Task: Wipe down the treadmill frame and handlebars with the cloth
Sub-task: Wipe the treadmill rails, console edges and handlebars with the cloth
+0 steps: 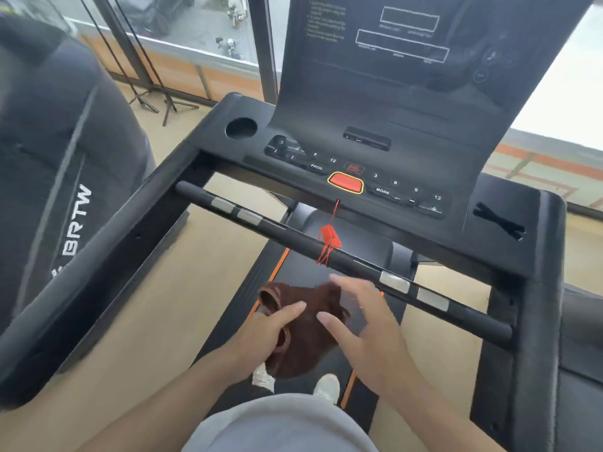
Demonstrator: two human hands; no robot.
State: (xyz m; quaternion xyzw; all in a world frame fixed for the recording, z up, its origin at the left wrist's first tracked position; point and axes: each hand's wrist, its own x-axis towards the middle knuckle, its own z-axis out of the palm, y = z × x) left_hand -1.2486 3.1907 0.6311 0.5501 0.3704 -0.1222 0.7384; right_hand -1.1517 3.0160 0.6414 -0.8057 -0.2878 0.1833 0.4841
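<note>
l hand grips brown cloth – r hand spread just beside, below handlebar.

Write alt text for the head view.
A person standing on a treadmill holds a brown cloth in the left hand, the open right hand beside it, just below the black front handlebar. Beyond sits the console with its red stop button.

Matt black plastic, soft brown cloth

The cloth looks soft and napped; the handlebar is matt black with brushed metal plates; the console is smooth, slightly glossy plastic.
</note>
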